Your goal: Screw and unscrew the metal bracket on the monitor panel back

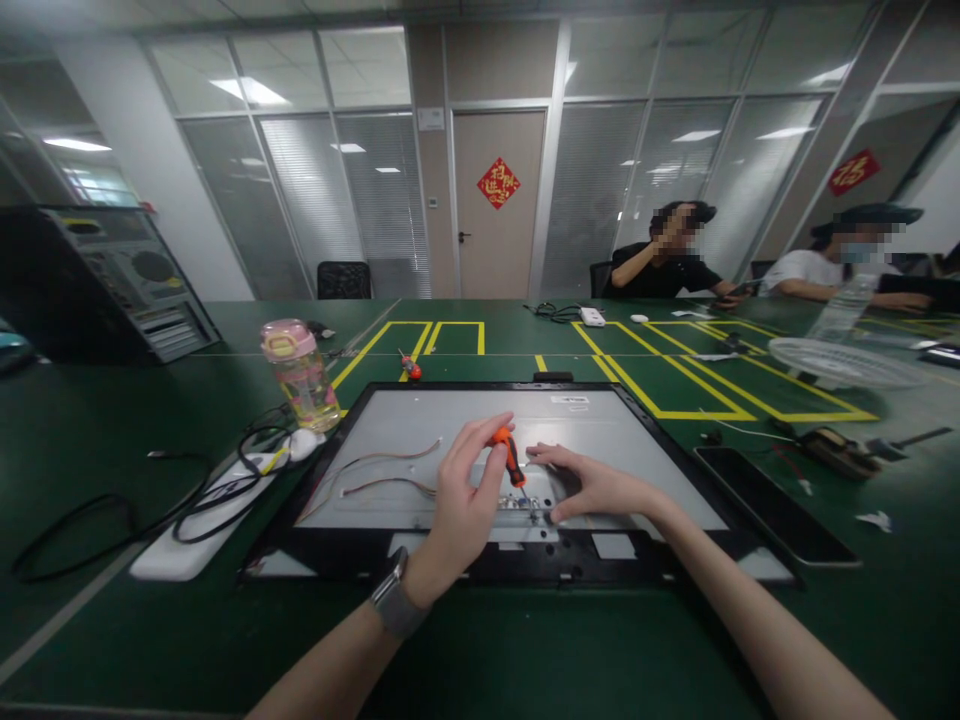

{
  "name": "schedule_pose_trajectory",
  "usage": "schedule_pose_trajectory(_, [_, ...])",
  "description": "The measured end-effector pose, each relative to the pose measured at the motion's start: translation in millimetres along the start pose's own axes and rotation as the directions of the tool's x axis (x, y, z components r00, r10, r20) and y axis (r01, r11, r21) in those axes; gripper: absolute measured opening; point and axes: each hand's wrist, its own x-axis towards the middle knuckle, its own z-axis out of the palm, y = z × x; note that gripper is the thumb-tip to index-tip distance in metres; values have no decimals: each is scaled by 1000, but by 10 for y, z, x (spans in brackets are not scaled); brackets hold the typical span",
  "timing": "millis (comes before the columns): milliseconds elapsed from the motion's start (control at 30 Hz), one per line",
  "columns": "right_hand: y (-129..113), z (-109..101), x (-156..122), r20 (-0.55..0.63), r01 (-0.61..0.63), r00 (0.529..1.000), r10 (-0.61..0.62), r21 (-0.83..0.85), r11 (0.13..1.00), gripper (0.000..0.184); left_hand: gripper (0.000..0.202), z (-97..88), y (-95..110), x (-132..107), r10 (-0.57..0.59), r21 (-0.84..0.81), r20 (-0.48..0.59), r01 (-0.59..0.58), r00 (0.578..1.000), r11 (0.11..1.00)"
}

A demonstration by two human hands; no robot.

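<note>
A flat screen panel with a black frame and a grey metal back lies before me on the table. My left hand, with a watch on its wrist, grips the handle of an orange and black screwdriver. The shaft points down at a small row of metal parts near the panel's front edge; whether the tip sits in a screw is too small to tell. My right hand rests on the panel just right of the tip, fingers apart. Thin cables lie across the panel's left half.
Left of the panel are a white power strip with black cords and a pink-lidded bottle. A black phone-like slab lies at right. Another small screwdriver lies behind the panel. A computer case stands far left; two people sit across the table.
</note>
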Motion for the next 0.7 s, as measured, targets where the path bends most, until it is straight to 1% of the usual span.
schedule_pose_trajectory(167, [15,7,2,-9,0,1000,0,6,1000,88,21,-3,12,-4,42,45,-17,-41,999,998])
schedule_pose_trajectory(300, [36,15,10,-11,-12,1000,12,5,1000,88,26,1,8,-11,8,16,9,-8,1000,1000])
schedule_pose_trajectory(367, [42,17,13,-12,-11,1000,11,8,1000,88,25,3,3,-8,5,13,0,-5,1000,1000])
schedule_pose_trajectory(500, [39,19,14,-12,-9,1000,9,7,1000,87,21,-6,9,3,51,43,-26,-50,998,998])
schedule_pose_trajectory(700, [35,17,16,-12,10,1000,-10,5,1000,86,33,-20,22,-2,45,7,33,-46,998,999])
